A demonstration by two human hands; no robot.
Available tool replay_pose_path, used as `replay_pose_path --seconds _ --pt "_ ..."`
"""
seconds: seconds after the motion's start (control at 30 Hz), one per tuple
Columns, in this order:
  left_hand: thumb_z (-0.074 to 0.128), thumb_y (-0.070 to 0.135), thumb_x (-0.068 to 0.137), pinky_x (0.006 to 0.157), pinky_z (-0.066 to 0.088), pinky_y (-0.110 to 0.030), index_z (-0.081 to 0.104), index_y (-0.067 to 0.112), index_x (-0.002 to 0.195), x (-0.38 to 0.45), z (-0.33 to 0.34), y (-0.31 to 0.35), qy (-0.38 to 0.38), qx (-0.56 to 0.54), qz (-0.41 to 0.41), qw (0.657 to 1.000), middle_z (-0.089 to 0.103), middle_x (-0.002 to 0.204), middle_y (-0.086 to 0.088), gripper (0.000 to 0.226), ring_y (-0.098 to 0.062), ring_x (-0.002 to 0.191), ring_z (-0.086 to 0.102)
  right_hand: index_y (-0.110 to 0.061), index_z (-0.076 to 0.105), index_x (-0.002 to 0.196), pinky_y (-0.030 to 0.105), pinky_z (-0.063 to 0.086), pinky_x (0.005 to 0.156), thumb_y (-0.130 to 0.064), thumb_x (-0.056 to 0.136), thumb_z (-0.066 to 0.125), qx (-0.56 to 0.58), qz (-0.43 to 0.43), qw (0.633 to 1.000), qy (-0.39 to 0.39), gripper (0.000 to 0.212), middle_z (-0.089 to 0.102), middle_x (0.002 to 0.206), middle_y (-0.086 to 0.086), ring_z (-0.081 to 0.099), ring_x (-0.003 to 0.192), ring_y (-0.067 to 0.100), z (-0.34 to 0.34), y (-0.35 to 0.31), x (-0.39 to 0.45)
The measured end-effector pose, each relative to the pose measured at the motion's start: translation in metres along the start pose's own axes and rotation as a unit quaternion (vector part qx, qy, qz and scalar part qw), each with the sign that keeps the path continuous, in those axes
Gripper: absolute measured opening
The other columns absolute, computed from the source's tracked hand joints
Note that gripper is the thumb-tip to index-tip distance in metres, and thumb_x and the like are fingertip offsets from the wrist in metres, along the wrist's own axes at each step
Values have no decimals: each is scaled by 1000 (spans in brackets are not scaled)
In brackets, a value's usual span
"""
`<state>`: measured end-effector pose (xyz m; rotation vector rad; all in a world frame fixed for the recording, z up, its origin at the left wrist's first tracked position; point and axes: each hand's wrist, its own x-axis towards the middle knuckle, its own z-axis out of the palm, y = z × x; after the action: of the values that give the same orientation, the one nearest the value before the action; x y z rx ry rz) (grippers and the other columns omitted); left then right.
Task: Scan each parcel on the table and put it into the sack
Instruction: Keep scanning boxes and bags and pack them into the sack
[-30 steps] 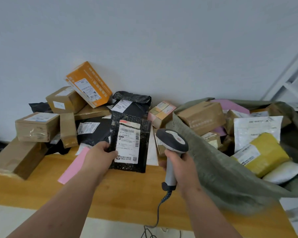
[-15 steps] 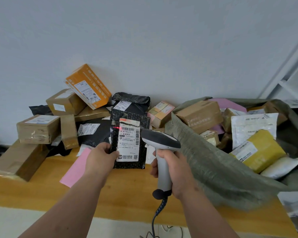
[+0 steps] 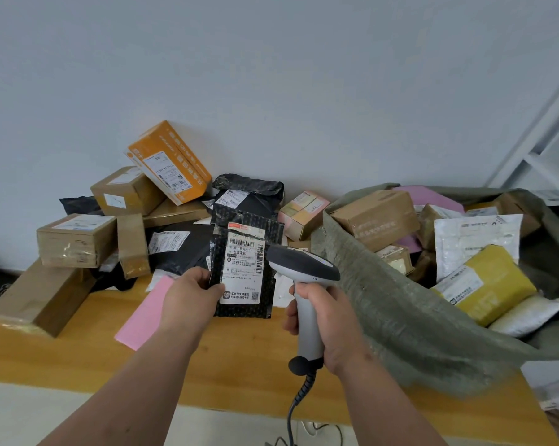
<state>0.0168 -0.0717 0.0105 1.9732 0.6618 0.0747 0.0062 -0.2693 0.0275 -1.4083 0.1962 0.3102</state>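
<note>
Above worktop (image 3: 239,358): left hand (image 3: 189,299) pinching black parcel (image 3: 244,272) label-up; right hand (image 3: 328,320) fingers gripping scanner (image 3: 303,284), aiming at barcode.

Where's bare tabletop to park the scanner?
Free: the front strip of the wooden table, between the brown box at left and the sack at right, nearer than the pink envelope. Crowded: the back along the wall, piled with parcels; the sack covers the right end.
</note>
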Motion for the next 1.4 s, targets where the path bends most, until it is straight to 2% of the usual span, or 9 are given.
replay_pose_path --seconds 0.17,0.37,0.63,0.83,0.97,1.03,1.13,1.3,1.4 --pt "67 14 90 81 57 -49 65 20 87 -4 4 4 0 0 8 1000 72 83 1 7 -23 80 68 -3 63 78 37 48 61 -12 92 61 8 0 1000 12 17 61 68 15 59 56 28 -6 0 2" --pt "68 17 89 80 56 -47 63 23 87 -8 14 27 15 13 48 999 71 83 4 8 -20 81 67 0 63 100 35 49 59 -12 93 61 30 10 999 43 14 63 73 13 62 62 27 -20 -2 7" --pt "64 20 88 68 54 -37 60 30 86 -23 49 89 10 44 143 989 67 80 12 11 -12 74 63 -7 64 91 37 55 67 -15 91 66 89 4 989 117 8 63 69 8 62 64 21 -62 -12 5" --pt "66 25 88 63 50 -30 60 26 97 -39 99 141 -25 40 243 969 65 86 12 10 -7 75 61 -3 60 102 35 51 61 -12 92 65 132 -15 978 161 15 59 71 13 57 55 21 -106 -19 -2" --pt "64 22 89 63 46 -32 55 19 91 -52 139 169 -51 75 296 951 61 82 6 10 -18 76 59 -3 59 97 35 50 57 -10 94 63 136 -48 970 196 9 60 64 10 55 49 21 -134 -22 -9" --pt "61 22 91 67 47 -35 52 18 94 -59 158 179 -61 98 322 939 60 88 2 10 -21 81 57 -3 61 95 38 52 62 -10 94 63 142 -55 964 217 7 60 62 8 55 49 20 -147 -21 -11" --pt "56 18 93 60 34 -28 44 19 94 -68 183 189 -75 131 363 920 52 97 2 12 -18 78 47 -3 62 97 40 52 67 -12 93 65 144 -55 957 248 11 62 63 7 59 52 20 -166 -18 -15" --pt "53 11 95 68 36 -32 41 17 107 -78 221 194 -143 190 360 902 47 118 -1 17 -20 79 46 -1 63 99 37 50 63 -16 94 65 140 -47 948 283 16 65 67 9 63 55 20 -190 -15 -23" --pt "54 13 96 70 36 -29 42 18 109 -89 237 200 -171 174 364 899 43 112 3 18 -18 80 45 0 62 98 36 48 60 -15 95 63 139 -45 946 290 15 64 65 8 62 54 20 -200 -14 -27"
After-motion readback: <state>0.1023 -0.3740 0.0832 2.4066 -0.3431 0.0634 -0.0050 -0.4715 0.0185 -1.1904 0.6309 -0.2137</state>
